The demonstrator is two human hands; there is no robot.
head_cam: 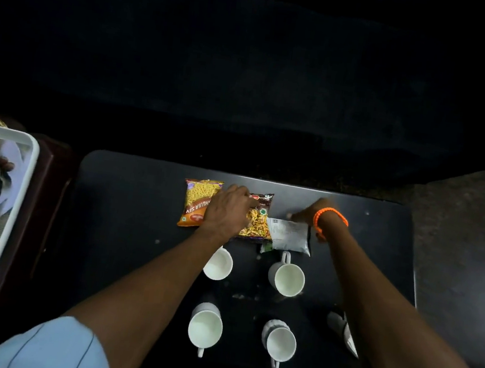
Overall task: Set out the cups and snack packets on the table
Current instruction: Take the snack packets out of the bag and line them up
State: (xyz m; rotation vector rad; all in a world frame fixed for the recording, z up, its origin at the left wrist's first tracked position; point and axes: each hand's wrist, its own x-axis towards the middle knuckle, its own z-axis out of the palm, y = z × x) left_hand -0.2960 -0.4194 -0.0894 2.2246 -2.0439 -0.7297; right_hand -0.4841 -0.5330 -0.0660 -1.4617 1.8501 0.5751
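Observation:
Several white cups stand in a square on the dark table (125, 230): far left cup (219, 264), far right cup (287, 278), near left cup (205, 329), near right cup (280, 344). Beyond them lie three snack packets side by side: an orange one (195, 201), a dark brown one (256, 225) and a silver one (290, 235). My left hand (229, 209) rests flat across the orange and brown packets. My right hand (307, 214), blurred, touches the far edge of the silver packet; its grip is unclear.
A white tray (25, 187) with a white pumpkin ornament sits on a brown stand left of the table. A folded white item (342, 330) lies at the table's right near side. A grey floor shows at the right. The background is dark.

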